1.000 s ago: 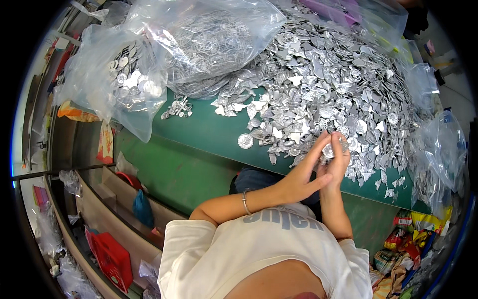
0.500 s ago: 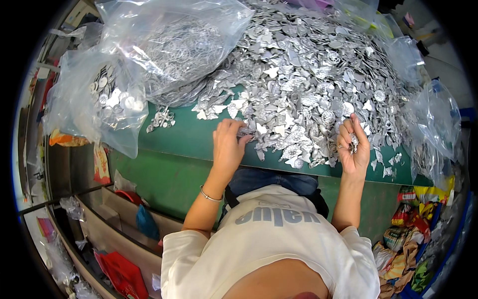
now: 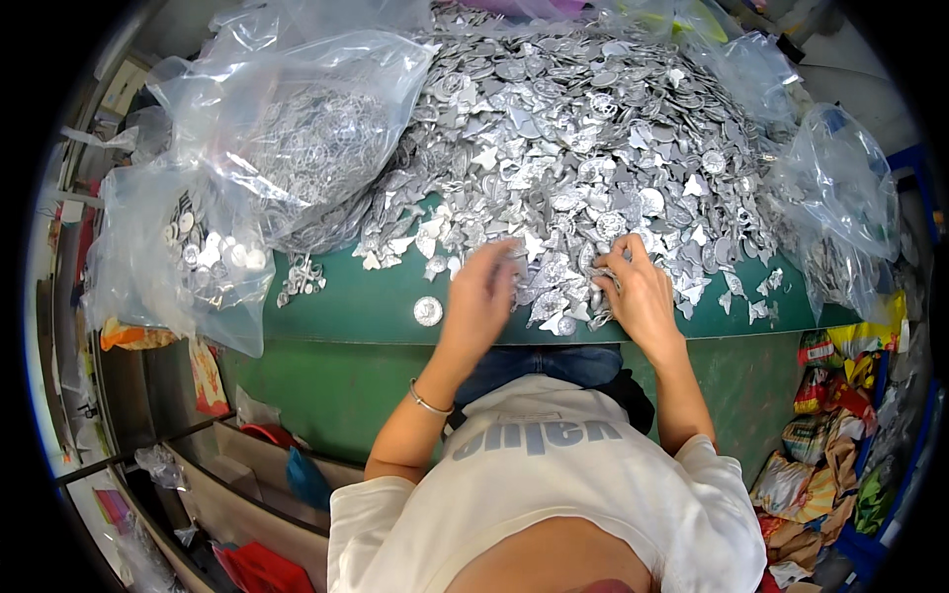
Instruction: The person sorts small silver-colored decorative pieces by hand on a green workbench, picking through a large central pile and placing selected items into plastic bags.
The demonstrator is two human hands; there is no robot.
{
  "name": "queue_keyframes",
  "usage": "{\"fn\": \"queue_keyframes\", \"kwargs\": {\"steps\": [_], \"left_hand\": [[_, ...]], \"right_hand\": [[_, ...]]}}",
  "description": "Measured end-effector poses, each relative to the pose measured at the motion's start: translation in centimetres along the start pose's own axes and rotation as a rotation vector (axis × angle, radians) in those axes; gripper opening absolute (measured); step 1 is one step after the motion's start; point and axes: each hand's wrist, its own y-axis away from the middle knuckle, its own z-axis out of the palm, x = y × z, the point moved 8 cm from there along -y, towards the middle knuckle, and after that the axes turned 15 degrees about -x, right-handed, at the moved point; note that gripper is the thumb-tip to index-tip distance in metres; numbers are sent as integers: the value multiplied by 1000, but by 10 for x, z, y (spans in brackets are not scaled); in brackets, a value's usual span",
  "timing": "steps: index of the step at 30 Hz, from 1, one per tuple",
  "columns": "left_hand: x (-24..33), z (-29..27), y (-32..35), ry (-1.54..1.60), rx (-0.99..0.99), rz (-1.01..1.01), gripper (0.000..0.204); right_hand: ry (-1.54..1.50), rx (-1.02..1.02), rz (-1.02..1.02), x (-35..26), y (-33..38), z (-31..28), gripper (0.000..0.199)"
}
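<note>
While we lean over the green worktop, everything reads from our left to our right:

Left bags: two clear plastic bags lie at the left; the nearer bag holds round silver discs, the farther bag holds fine silver rings.
Loose bits: a small cluster of metal pieces lies beside the nearer bag, and a single round silver disc lies alone near the worktop's front edge.
Left hand: our left hand lies palm down on the near edge of the heap, fingers spread flat and apart; a thin bracelet circles the wrist. We cannot tell whether anything is pinched beneath it.
Heap: the pile of silver metal pieces, stars, discs and leaf shapes, covers the middle and far side of the worktop.
Right hand: our right hand rests in the heap just beside the left, its grip curled together on a few small silver pieces.
Right bag: another clear bag slumps at the right edge.
</note>
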Motion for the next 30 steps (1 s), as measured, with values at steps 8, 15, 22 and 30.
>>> {"fn": "queue_keyframes", "kwargs": {"steps": [8,15,22,30], "left_hand": [[28,74,-32,-670,-321,256,27],[31,91,-51,-904,-627,302,21],[39,81,-44,-766,-519,726,16],[52,76,-50,-753,-517,858,16]], "right_hand": [[-56,253,157,57,17,-37,14],[-216,143,-156,14,-26,-26,20],[119,-126,-187,-1,-53,-8,17],[275,-75,-219,-6,-61,-5,12]]}}
